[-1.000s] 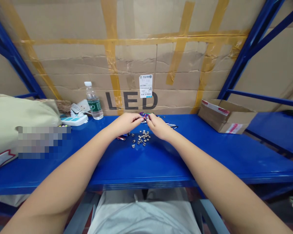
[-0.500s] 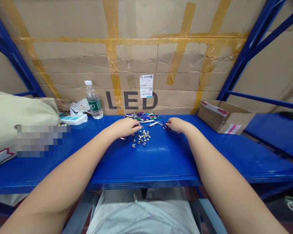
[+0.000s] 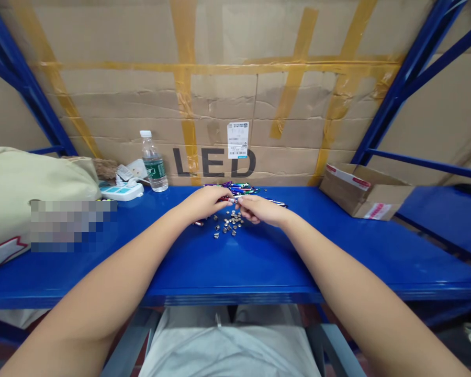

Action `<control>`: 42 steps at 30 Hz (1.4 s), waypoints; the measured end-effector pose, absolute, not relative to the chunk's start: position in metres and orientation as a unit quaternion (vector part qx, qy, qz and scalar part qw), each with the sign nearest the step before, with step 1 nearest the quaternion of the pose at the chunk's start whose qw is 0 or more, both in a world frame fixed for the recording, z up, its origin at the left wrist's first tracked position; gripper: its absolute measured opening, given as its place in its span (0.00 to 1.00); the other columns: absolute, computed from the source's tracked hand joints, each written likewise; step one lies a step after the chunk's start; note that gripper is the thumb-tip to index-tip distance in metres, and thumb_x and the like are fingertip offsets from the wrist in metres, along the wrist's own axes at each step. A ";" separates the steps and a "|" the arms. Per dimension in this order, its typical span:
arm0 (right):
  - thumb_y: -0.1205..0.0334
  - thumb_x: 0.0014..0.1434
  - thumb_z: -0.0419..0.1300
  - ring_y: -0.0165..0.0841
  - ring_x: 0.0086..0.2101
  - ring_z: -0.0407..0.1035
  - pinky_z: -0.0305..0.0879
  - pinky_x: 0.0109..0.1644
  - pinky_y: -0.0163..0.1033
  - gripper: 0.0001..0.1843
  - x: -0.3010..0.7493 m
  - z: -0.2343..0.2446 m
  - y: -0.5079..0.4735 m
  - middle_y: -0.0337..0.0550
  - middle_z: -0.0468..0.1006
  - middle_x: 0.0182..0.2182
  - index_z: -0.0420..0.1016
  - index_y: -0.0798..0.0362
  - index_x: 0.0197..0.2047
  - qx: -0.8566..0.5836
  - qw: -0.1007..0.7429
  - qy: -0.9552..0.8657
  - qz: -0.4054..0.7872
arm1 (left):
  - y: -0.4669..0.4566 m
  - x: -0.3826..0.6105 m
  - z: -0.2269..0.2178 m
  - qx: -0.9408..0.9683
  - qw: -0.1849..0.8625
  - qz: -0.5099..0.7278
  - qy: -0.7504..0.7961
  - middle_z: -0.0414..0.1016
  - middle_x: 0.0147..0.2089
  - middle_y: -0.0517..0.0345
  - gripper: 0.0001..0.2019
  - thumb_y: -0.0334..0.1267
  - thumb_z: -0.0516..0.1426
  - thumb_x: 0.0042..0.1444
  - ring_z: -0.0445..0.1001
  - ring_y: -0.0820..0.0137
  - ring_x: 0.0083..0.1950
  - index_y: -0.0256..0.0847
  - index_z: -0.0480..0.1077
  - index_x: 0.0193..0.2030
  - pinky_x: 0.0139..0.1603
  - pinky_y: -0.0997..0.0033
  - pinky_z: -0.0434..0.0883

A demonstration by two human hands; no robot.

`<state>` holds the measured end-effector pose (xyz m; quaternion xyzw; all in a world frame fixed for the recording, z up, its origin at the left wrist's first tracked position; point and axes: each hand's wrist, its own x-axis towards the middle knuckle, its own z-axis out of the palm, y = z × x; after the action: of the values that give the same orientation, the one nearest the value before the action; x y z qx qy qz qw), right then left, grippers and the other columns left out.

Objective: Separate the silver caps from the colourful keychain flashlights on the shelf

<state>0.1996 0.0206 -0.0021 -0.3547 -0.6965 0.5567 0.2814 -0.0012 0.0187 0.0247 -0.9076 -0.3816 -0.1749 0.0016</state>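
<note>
My left hand point(image 3: 204, 202) is closed around a slim red metal tube point(image 3: 226, 199), whose end points right. My right hand point(image 3: 261, 208) meets that end with fingers pinched; what it pinches, if anything, is too small to make out. Just below the hands, several small silver button cells point(image 3: 234, 222) lie scattered on the blue table point(image 3: 235, 267). Behind the fingers is a pile of slim coloured metal tubes point(image 3: 241, 187) in purple, green, blue and silver. Another red tube point(image 3: 198, 223) lies partly under my left hand.
A water bottle point(image 3: 155, 167) and a white power strip point(image 3: 123, 192) stand at the back left. A pale green bag point(image 3: 43, 175) lies at the left. To the right is an open cardboard box point(image 3: 347, 193). Taped cardboard point(image 3: 141, 104) rises behind the table.
My right hand has moved left from the tubes on the right to the end of the red tube. My left hand stays nearly in place.
</note>
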 end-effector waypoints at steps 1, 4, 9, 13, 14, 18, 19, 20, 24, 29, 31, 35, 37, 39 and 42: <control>0.59 0.67 0.46 0.23 0.15 0.48 0.43 0.16 0.28 0.13 0.199 -0.002 0.021 0.30 0.58 0.16 0.63 0.52 0.33 -0.355 0.285 -0.679 0.577 | 0.019 -0.002 0.025 -0.909 0.003 -0.181 -0.376 0.77 0.46 0.52 0.09 0.37 0.54 0.62 0.74 0.65 0.46 0.39 0.71 0.47 0.46 0.69 0.67; 0.58 0.67 0.45 0.22 0.14 0.42 0.39 0.16 0.28 0.17 0.199 0.002 0.020 0.28 0.51 0.14 0.58 0.52 0.27 -0.350 0.269 -0.637 0.632 | 0.020 -0.002 0.025 -0.915 0.037 -0.182 -0.358 0.77 0.47 0.54 0.10 0.36 0.55 0.61 0.74 0.66 0.47 0.40 0.71 0.48 0.46 0.70 0.66; 0.60 0.66 0.46 0.21 0.15 0.40 0.38 0.17 0.28 0.17 0.198 0.006 0.016 0.28 0.50 0.16 0.53 0.51 0.25 -0.326 0.266 -0.619 0.664 | 0.021 -0.002 0.027 -0.921 0.084 -0.170 -0.339 0.78 0.47 0.54 0.11 0.39 0.54 0.63 0.75 0.66 0.48 0.42 0.72 0.50 0.48 0.70 0.65; 0.60 0.66 0.47 0.21 0.15 0.40 0.37 0.18 0.28 0.12 0.195 0.006 0.014 0.28 0.52 0.17 0.57 0.51 0.30 -0.329 0.292 -0.621 0.648 | 0.021 -0.003 0.027 -0.923 0.074 -0.163 -0.340 0.78 0.47 0.53 0.13 0.41 0.51 0.65 0.75 0.66 0.47 0.42 0.72 0.50 0.45 0.71 0.65; 0.60 0.66 0.47 0.21 0.15 0.40 0.37 0.18 0.28 0.12 0.195 0.005 0.015 0.28 0.52 0.17 0.57 0.51 0.30 -0.334 0.293 -0.620 0.646 | 0.020 -0.004 0.027 -0.923 0.066 -0.163 -0.342 0.78 0.47 0.53 0.13 0.41 0.50 0.65 0.74 0.65 0.47 0.42 0.73 0.49 0.44 0.71 0.65; 0.60 0.67 0.44 0.21 0.15 0.39 0.38 0.18 0.28 0.13 0.195 0.004 0.016 0.28 0.53 0.16 0.56 0.51 0.30 -0.333 0.282 -0.612 0.659 | 0.015 -0.001 0.028 -0.919 0.049 -0.158 -0.358 0.78 0.45 0.52 0.14 0.42 0.48 0.66 0.74 0.63 0.45 0.41 0.74 0.46 0.42 0.70 0.64; 0.60 0.67 0.44 0.22 0.15 0.38 0.38 0.18 0.28 0.14 0.196 0.004 0.017 0.28 0.52 0.16 0.56 0.51 0.29 -0.329 0.277 -0.612 0.664 | 0.014 0.000 0.029 -0.918 0.053 -0.155 -0.362 0.78 0.45 0.52 0.15 0.43 0.48 0.66 0.74 0.63 0.44 0.41 0.74 0.45 0.41 0.69 0.64; 0.60 0.67 0.43 0.22 0.15 0.38 0.38 0.18 0.28 0.14 0.196 0.005 0.017 0.28 0.52 0.16 0.56 0.51 0.29 -0.326 0.273 -0.612 0.667 | 0.012 0.001 0.030 -0.917 0.059 -0.153 -0.365 0.78 0.45 0.51 0.15 0.43 0.48 0.65 0.74 0.63 0.43 0.41 0.74 0.45 0.40 0.69 0.63; 0.61 0.66 0.45 0.22 0.15 0.37 0.38 0.19 0.29 0.12 0.198 0.006 0.015 0.27 0.51 0.17 0.56 0.51 0.29 -0.319 0.270 -0.615 0.669 | 0.009 0.003 0.031 -0.914 0.044 -0.157 -0.371 0.78 0.41 0.53 0.15 0.43 0.48 0.65 0.72 0.65 0.40 0.42 0.74 0.42 0.38 0.71 0.62; 0.60 0.65 0.47 0.22 0.16 0.46 0.46 0.20 0.30 0.11 0.198 0.004 0.015 0.30 0.57 0.19 0.55 0.50 0.29 -0.324 0.313 -0.693 0.563 | 0.010 0.003 0.029 -0.855 -0.244 -0.193 -0.415 0.64 0.22 0.61 0.20 0.50 0.47 0.64 0.61 0.73 0.24 0.39 0.72 0.34 0.28 0.72 0.59; 0.61 0.65 0.48 0.24 0.17 0.53 0.51 0.21 0.31 0.09 0.198 0.004 0.016 0.31 0.60 0.20 0.56 0.50 0.31 -0.343 0.322 -0.750 0.465 | 0.010 0.002 0.028 -0.802 -0.376 -0.193 -0.422 0.55 0.18 0.66 0.21 0.52 0.47 0.63 0.54 0.75 0.19 0.38 0.71 0.34 0.23 0.73 0.56; 0.60 0.66 0.46 0.25 0.18 0.56 0.54 0.23 0.32 0.09 0.200 0.005 0.019 0.31 0.62 0.20 0.57 0.50 0.33 -0.373 0.326 -0.794 0.351 | 0.012 0.002 0.025 -0.770 -0.397 -0.252 -0.431 0.61 0.22 0.66 0.13 0.49 0.54 0.60 0.57 0.77 0.20 0.39 0.66 0.41 0.21 0.76 0.55; 0.60 0.66 0.46 0.25 0.19 0.56 0.54 0.24 0.33 0.09 0.200 0.004 0.020 0.31 0.62 0.21 0.58 0.51 0.32 -0.379 0.321 -0.803 0.330 | 0.013 0.003 0.024 -0.775 -0.352 -0.273 -0.448 0.66 0.25 0.64 0.12 0.45 0.56 0.59 0.61 0.77 0.22 0.40 0.65 0.42 0.23 0.77 0.58; 0.60 0.65 0.46 0.25 0.20 0.57 0.54 0.26 0.33 0.10 0.201 0.003 0.022 0.32 0.63 0.21 0.59 0.51 0.32 -0.387 0.313 -0.811 0.308 | 0.015 0.004 0.023 -0.784 -0.318 -0.276 -0.455 0.67 0.27 0.63 0.10 0.44 0.56 0.58 0.63 0.77 0.23 0.39 0.65 0.40 0.25 0.77 0.60; 0.61 0.65 0.47 0.26 0.22 0.58 0.54 0.28 0.33 0.10 0.202 0.002 0.024 0.33 0.64 0.22 0.60 0.51 0.31 -0.394 0.308 -0.818 0.285 | 0.016 0.004 0.023 -0.800 -0.291 -0.255 -0.458 0.67 0.27 0.63 0.11 0.45 0.54 0.59 0.62 0.77 0.24 0.39 0.65 0.36 0.26 0.76 0.60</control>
<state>0.2015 0.0245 0.0017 -0.3936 -0.8180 0.2854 0.3075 0.0041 0.0159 0.0226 -0.8003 -0.4583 -0.2549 -0.2907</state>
